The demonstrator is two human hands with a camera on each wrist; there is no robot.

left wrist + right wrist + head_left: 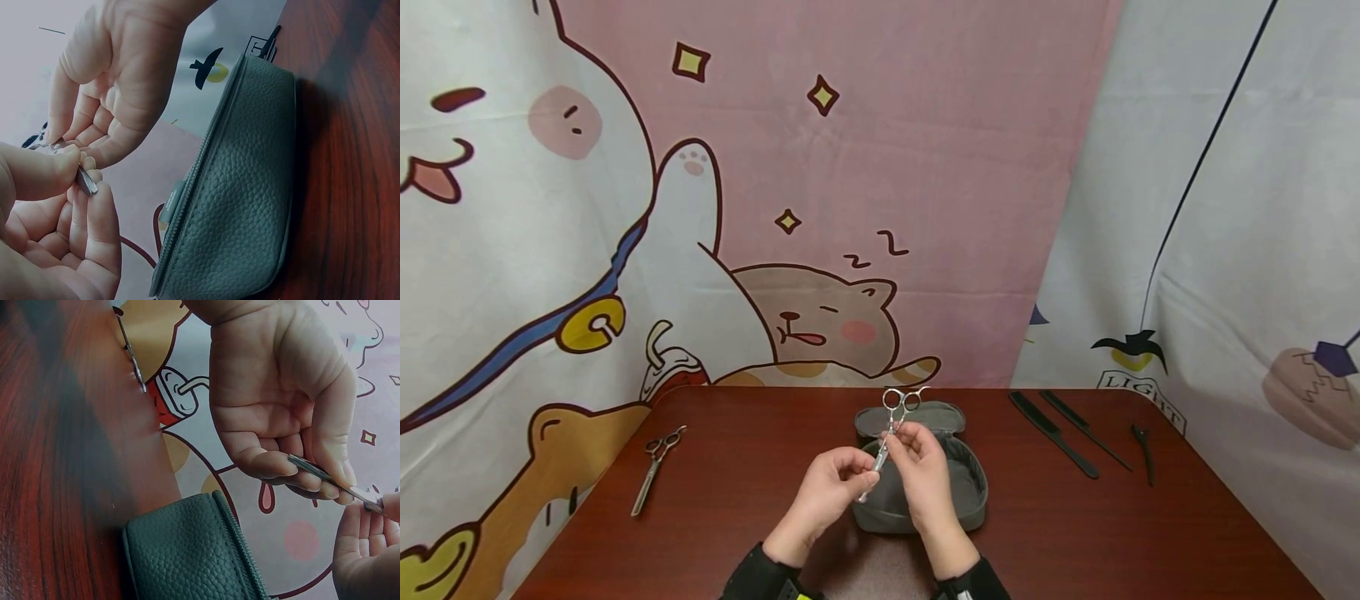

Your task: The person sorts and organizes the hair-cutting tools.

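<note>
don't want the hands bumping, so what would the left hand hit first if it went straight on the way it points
Beyond the scissors that the left hand pinches, it would probably meet the right hand first, just past its fingertips in the head view; exact depth is unclear.

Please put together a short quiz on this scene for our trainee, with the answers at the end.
1. In the head view, where does the loose pair of scissors lie relative to the grey case?
A) inside it
B) to its left
C) to its right

2. True or false: the left hand and right hand are both on one pair of silver scissors.

3. How many dark combs lie on the table?

Key: 1. B. 2. True. 3. Two: a wide comb and a thin-tailed comb.
</note>
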